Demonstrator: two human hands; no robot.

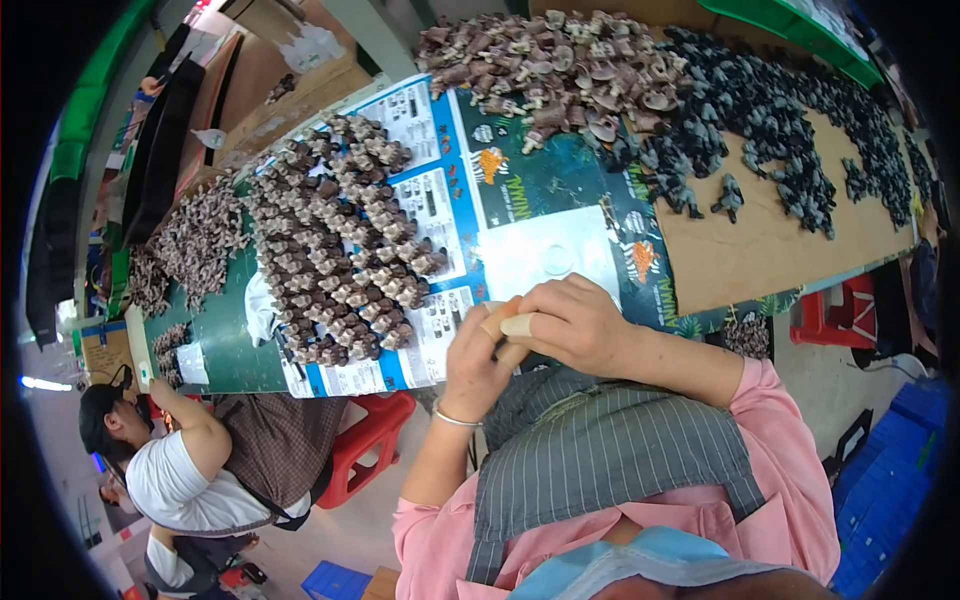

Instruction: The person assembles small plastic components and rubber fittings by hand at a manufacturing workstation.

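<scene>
My left hand (474, 362) and my right hand (578, 326) meet at the table's front edge, just above my striped apron. Their fingers and thumbs are pressed together, with pale finger covers on some of them. Anything pinched between them is hidden by the fingers. A white sheet (530, 255) lies on the table just beyond my hands. To the left, small brown-and-beige moulded figures (335, 245) stand in dense rows on printed sheets. A heap of brownish-pink moulded pieces (560, 70) lies at the back.
Grey-and-black moulded pieces (705, 135) are heaped on a cardboard sheet (730, 260) at the right. More small pieces (200, 235) lie at the far left. Another person (185, 460) sits at the table's left end, near a red stool (370, 445). Blue crates (895, 480) stand at the right.
</scene>
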